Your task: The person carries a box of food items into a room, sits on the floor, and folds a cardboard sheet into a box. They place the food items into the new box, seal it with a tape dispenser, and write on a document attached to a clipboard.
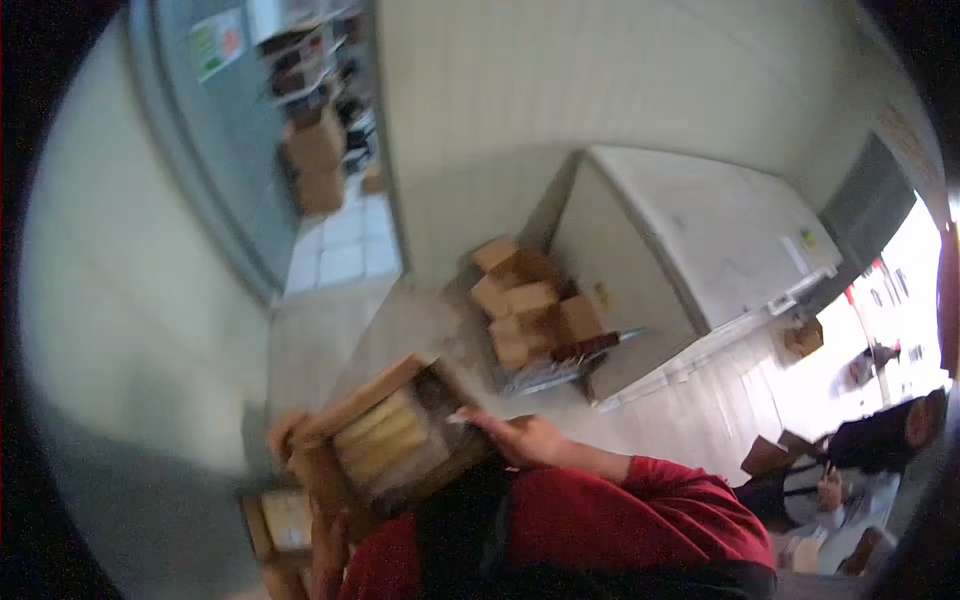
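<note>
The person wears a red long-sleeved top (620, 520).

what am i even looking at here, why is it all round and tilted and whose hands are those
This is one picture from a camera worn on a person's head. Its wide lens bends the scene into a circle, and the head is tilted, so the room looks slanted. No machine is involved: the arms in red sleeves belong to the wearer. The right hand grips the edge of an open cardboard box filled with pale, flat packets. The left hand is blurred at the box's other side; it seems to hold it too. Beyond stand a stack of boxes on a cart, beside a big white chest freezer. More cartons sit through the doorway. Another person is at the far right.
</note>
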A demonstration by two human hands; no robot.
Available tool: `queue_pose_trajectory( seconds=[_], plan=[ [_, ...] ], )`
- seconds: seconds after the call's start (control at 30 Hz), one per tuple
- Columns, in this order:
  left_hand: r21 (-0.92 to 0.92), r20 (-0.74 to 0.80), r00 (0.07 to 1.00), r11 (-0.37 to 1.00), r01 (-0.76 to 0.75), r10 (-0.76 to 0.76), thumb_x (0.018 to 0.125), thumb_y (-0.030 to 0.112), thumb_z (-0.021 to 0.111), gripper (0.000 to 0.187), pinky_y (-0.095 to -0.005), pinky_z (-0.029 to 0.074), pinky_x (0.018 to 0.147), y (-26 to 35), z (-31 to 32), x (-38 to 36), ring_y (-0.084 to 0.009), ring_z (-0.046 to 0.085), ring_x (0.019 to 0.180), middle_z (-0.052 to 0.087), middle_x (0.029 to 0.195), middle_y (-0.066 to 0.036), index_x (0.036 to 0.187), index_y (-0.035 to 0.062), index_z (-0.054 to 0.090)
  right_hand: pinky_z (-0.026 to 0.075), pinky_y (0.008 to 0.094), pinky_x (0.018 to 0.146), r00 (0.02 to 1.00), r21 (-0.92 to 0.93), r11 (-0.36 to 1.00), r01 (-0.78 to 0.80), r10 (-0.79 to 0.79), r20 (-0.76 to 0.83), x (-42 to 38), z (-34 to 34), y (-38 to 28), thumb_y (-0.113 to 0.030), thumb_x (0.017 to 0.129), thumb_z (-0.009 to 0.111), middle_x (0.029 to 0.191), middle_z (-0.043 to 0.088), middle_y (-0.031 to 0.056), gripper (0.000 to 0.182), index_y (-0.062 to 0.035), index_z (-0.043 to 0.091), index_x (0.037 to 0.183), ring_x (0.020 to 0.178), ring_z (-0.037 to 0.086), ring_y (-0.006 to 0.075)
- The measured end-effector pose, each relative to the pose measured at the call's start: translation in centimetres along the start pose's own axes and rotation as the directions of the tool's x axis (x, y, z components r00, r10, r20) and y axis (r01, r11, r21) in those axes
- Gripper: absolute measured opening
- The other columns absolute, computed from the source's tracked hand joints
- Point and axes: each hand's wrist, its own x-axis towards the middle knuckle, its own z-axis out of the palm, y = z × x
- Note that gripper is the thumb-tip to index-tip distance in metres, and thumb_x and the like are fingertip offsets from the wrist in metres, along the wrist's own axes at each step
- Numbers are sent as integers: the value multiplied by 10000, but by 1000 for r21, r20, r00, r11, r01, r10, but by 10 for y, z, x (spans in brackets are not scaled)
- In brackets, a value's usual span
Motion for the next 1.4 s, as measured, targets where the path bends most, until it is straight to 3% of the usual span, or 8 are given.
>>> queue_pose_trajectory(
  seconds=[0.13,0.4,0.6,0.67,0.8,1.0,1.13,1.4],
  plan=[
    [21,63,997,999,-40,38,803,204,503,337,-310,401,733,12,-15,104,-184,505,852,543,948,-131,1022,-50,473,441,413,441,829,-236,948,215,-305,-469,64,-36,-11,-176,808,420,563,512,171,554,-263,168,1294,451,527,297],
    [428,208,978,899,-92,1,801,236,506,366,-326,411,710,130,-52,245,-196,516,810,556,897,-140,1033,-44,461,463,431,467,958,236,950,-203,242,-152,186,-86,-28,-90,774,427,698,573,181,640,-314,128,1294,475,540,335],
    [307,156,986,946,-103,57,807,240,515,359,-313,421,703,137,-74,342,-177,524,795,564,862,-119,1042,-26,460,482,397,549,989,225,971,-85,110,-103,312,-108,6,-122,788,434,830,584,163,625,-347,132,1287,548,564,329],
    [276,43,999,961,-32,21,807,224,513,346,-305,420,707,140,-83,364,-168,522,796,563,869,-116,1039,-26,460,480,414,545,864,45,941,336,-289,-411,383,-116,14,-131,806,417,821,584,164,607,-346,119,1289,573,574,331],
    [12,-111,994,1000,-5,7,810,172,498,305,-291,416,714,156,-119,403,-162,526,793,563,883,-107,1042,-22,461,479,391,580,974,116,978,176,-190,124,499,-176,-31,-157,833,371,696,573,165,549,-331,119,1289,627,580,320],
    [-107,-355,933,989,-102,58,786,129,479,314,-289,415,717,206,-157,527,-186,539,784,570,899,-104,1064,-16,461,452,426,539,951,72,966,247,-256,173,682,-207,-56,-155,824,381,656,553,189,519,-309,171,1273,604,575,343],
    [44,-277,959,998,-44,54,773,149,490,319,-291,409,727,239,-209,650,-181,533,797,566,908,-103,1033,-34,478,437,432,542,930,195,910,366,-350,-113,774,-204,-39,-148,822,386,651,550,206,522,-303,173,1272,630,564,368],
    [252,120,991,964,-87,58,799,167,498,275,-293,415,699,370,-198,806,-181,540,794,569,886,-107,972,-47,489,435,419,500,966,285,957,59,18,-259,832,-241,-1,-90,736,474,624,544,174,636,-294,194,1270,562,552,345]
  ],
)
